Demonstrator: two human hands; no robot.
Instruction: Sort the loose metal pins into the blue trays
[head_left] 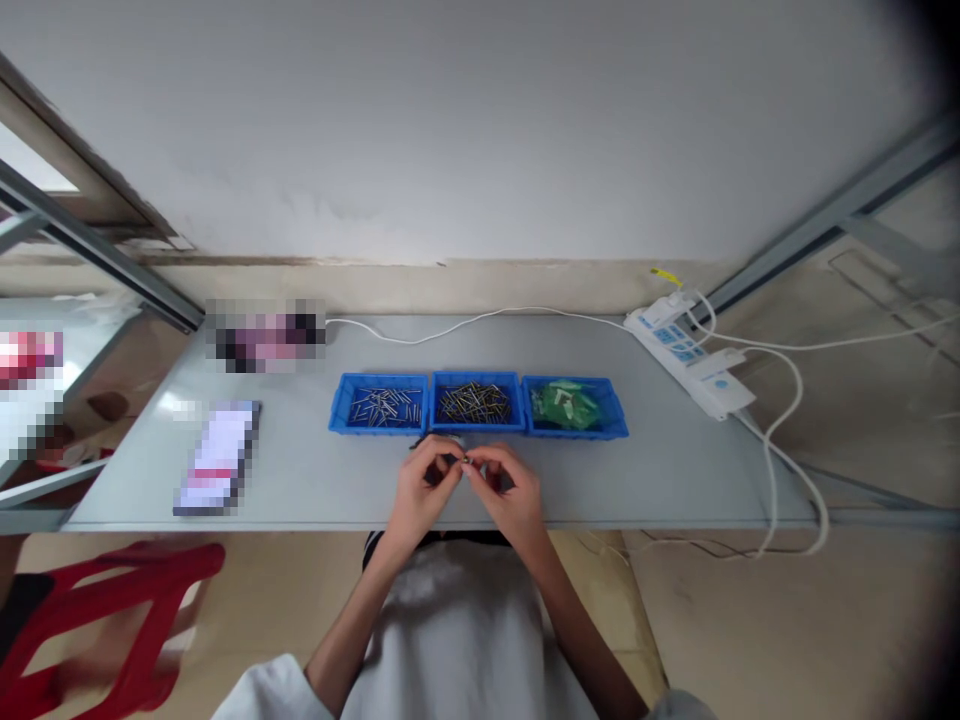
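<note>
My left hand point(429, 480) and my right hand point(504, 485) meet in front of me, just short of the middle bin. Both are closed in a pinch, fingertips together around a small metal piece point(466, 460), mostly covered by the fingers; its kind is too small to make out. Beyond the hands stand three blue bins in a row. Loose silvery metal pins point(384, 404) lie in the left bin point(379, 431). Darker, brass-toned screw-like pieces point(474, 403) fill the middle bin point(480, 428). A green plastic bag with pale pieces point(566, 405) is in the right bin point(577, 434). Something dark lies partly hidden behind my left fingers.
A white power strip point(690, 360) with plugs and looping cables sits at the right, one white cable point(420, 340) running along the back. A blurred-out phone-like object point(219, 458) lies at left, a pixelated item point(266, 337) behind it. A red stool point(127, 620) stands lower left.
</note>
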